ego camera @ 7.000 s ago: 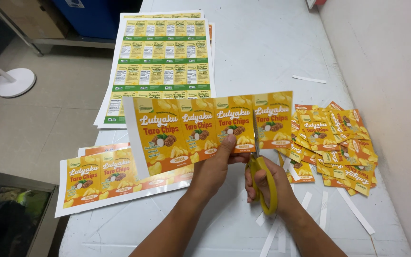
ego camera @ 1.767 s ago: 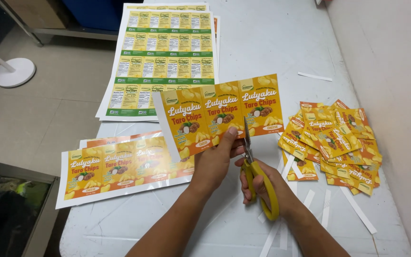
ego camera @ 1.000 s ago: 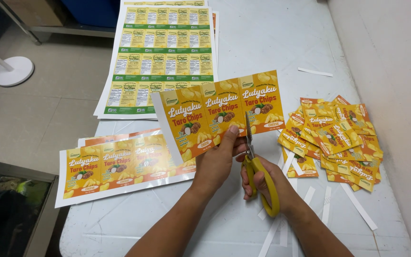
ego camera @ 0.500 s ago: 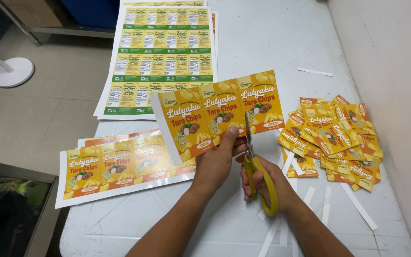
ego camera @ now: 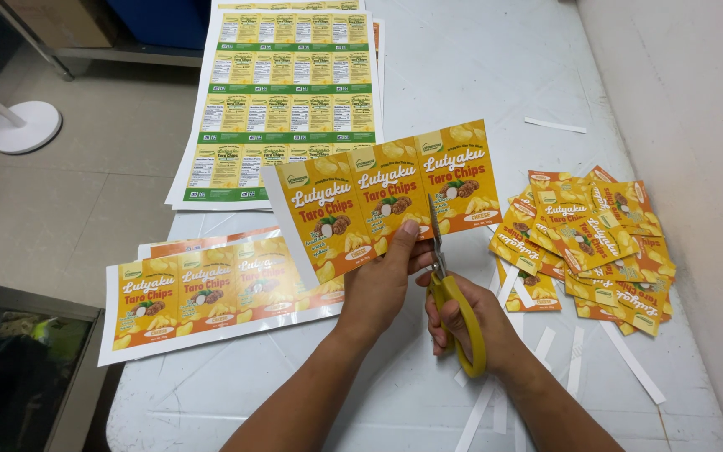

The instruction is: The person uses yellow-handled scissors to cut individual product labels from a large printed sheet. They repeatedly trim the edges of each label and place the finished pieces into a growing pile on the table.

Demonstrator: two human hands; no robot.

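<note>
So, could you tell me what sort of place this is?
Probably a small packaging or print workshop: a white worktable holds uncut printed label sheets, a pile of cut orange labels and white paper offcuts.

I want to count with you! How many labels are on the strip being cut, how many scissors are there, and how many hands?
Orange labels on the held strip: 3
Yellow-handled scissors: 1
Hands: 2, the left hand holding the strip and the right hand working the scissors
Total: 6
</note>
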